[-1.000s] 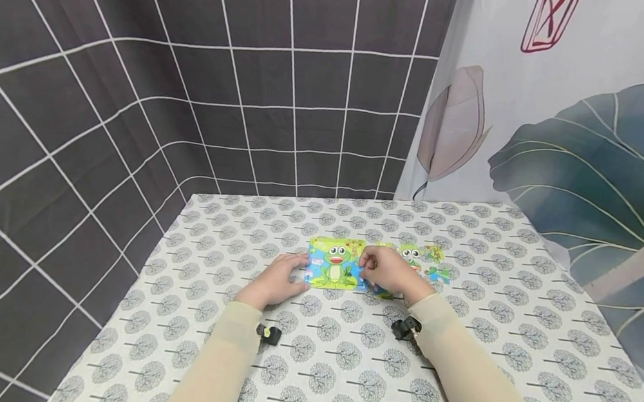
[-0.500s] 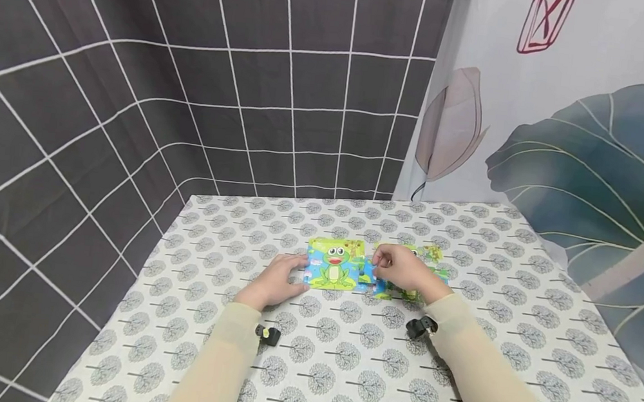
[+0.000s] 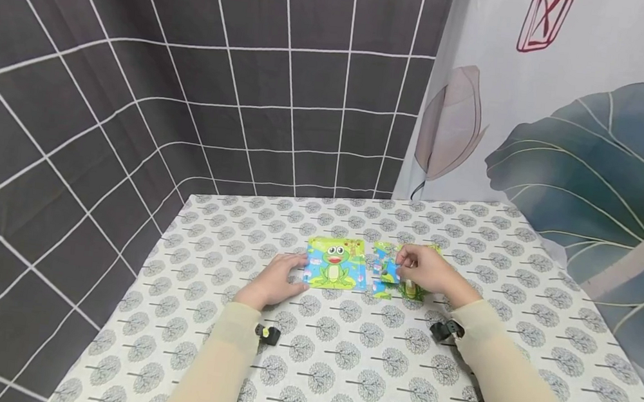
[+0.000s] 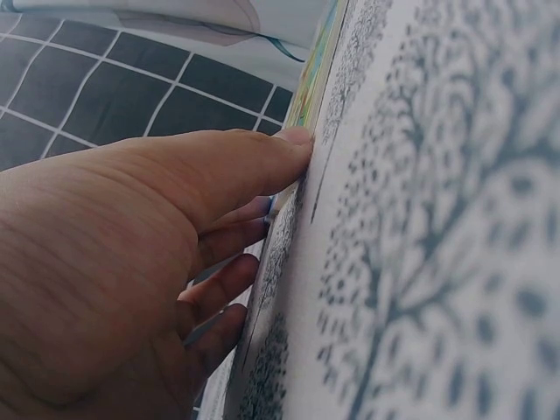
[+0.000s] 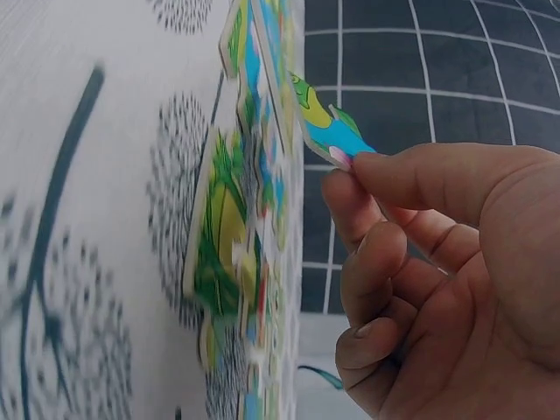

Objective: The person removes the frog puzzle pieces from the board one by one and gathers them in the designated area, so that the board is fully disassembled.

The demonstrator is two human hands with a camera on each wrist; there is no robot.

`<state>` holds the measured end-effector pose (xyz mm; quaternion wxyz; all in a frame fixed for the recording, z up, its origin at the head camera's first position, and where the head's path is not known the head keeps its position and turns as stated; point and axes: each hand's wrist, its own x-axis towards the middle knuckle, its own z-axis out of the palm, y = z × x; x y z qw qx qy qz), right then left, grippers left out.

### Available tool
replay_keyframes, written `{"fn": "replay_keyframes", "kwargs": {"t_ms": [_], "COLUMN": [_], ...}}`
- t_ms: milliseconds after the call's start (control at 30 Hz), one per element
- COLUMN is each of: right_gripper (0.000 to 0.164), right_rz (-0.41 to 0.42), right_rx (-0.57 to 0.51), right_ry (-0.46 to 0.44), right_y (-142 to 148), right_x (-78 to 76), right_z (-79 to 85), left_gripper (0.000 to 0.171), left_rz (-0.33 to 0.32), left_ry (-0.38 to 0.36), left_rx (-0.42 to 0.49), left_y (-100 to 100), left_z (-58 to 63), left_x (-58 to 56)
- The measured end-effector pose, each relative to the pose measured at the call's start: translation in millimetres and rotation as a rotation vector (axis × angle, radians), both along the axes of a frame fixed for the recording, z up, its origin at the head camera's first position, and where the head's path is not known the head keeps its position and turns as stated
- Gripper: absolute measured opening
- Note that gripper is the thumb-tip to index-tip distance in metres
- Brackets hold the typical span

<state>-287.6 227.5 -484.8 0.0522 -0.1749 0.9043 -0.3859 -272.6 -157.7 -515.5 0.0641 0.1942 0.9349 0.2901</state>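
My left hand (image 3: 274,279) rests at the left edge of a frog picture board (image 3: 336,264). Its fingers are relaxed, with thumb and fingertips touching the board's side; the left wrist view shows the thumb (image 4: 254,157) against that edge. Between thumb and index finger, my right hand (image 3: 430,271) pinches a jigsaw puzzle piece (image 5: 328,131), blue, green and yellow with a pink spot. That piece is lifted off the table, tilted, above other puzzle pieces (image 3: 411,290) lying right of the board. The right hand covers some of those pieces in the head view.
A white cloth with grey tree prints covers the table (image 3: 335,370). A dark curtain with white grid lines (image 3: 239,89) hangs behind and to the left. To the right hangs a pale curtain with large leaf prints (image 3: 605,163).
My right hand has moved right, from the frog board's right edge to over the loose pieces, with the puzzle piece in its fingers. The left hand has stayed in place.
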Motion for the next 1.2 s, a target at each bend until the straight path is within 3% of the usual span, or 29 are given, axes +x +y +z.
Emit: {"fn": "replay_keyframes", "kwargs": {"t_ms": [1200], "right_gripper": [0.017], "right_rz": [0.018], "right_rx": [-0.106], "right_ry": [-0.224], "right_y": [100.9], "right_x": [23.8], "right_z": [-3.2], "left_gripper": [0.066], "left_rz": [-0.004], "left_ry": [0.005], "left_rx": [0.009], "left_y": [-1.7], "left_z": [-2.8], "left_x": [-0.7]}}
